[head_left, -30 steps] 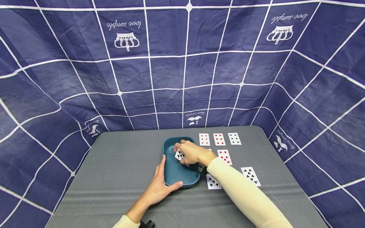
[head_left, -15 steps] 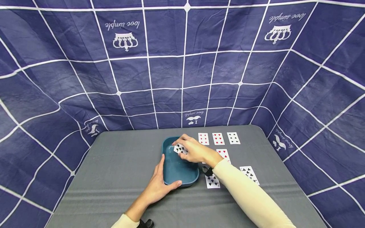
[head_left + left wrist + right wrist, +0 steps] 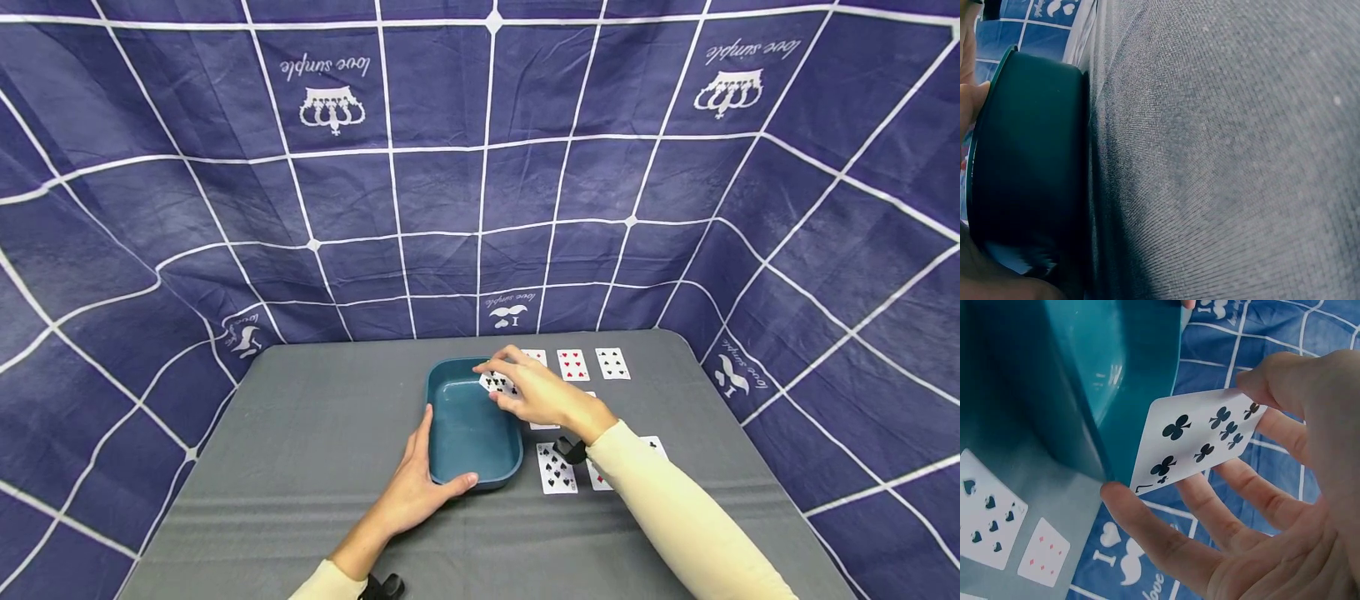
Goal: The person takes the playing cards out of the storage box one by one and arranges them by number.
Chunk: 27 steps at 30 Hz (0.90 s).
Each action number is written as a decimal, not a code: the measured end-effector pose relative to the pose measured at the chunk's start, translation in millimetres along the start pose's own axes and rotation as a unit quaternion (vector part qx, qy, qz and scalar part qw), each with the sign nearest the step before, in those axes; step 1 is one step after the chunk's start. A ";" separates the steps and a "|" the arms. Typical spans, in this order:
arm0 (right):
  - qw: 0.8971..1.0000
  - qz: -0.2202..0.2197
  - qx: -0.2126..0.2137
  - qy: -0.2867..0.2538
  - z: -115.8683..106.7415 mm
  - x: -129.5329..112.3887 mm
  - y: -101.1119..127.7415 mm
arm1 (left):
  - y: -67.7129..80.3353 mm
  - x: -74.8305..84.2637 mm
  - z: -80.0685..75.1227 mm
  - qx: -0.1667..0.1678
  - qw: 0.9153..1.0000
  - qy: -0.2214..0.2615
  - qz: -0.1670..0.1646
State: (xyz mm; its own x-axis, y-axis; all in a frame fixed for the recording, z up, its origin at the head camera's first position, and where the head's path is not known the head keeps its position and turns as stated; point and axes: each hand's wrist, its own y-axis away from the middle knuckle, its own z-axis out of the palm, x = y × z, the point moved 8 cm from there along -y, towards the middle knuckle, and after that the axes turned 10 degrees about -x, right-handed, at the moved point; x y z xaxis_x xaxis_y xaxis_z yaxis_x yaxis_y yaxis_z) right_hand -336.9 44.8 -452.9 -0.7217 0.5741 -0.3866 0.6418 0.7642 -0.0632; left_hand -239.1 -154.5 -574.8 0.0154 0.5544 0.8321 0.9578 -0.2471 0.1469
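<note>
Nearest on the grey bench, the left hand is seen gripping the near left corner of the teal tray: the thumb is laid over the near rim and the fingers run up along the left outer wall. In the left wrist view the dark tray wall is pressed against the palm, standing on the bench cloth.

Just right of the tray's near edge a card of spades lies face up, with a red card partly hidden beside it under the cream sleeve.

Farther in, the right hand is held over the tray's far right corner. A card of clubs is pinched there, face up, between the thumb and the fingers; in the right wrist view the card is seen held at its far end by the thumb and a fingertip, the other fingers spread loosely beneath it, just beside the tray rim. The card is clear of the bench.

At the far right of the bench a heart card and a spade card lie face up side by side. Behind the bench hangs a blue cloth backdrop with a white grid.
</note>
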 end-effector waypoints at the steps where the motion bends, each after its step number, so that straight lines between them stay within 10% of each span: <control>1: 1.000 0.006 0.000 0.002 -1.3 1.8 2.3 | -0.3 0.4 -0.4 0.000 1.000 0.001 0.002; 27: 0.997 0.074 -0.012 0.006 -10.9 53.4 61.0 | 2.8 0.4 -1.1 0.009 1.000 0.001 0.004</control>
State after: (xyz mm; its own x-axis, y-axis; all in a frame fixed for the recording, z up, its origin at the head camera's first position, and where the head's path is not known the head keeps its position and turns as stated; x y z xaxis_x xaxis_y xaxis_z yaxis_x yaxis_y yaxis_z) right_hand -339.1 125.3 -467.4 -0.6229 0.6847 -0.3784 0.7351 0.6778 0.0164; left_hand -236.8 -155.9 -573.5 0.0217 0.5511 0.8342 0.9624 -0.2374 0.1318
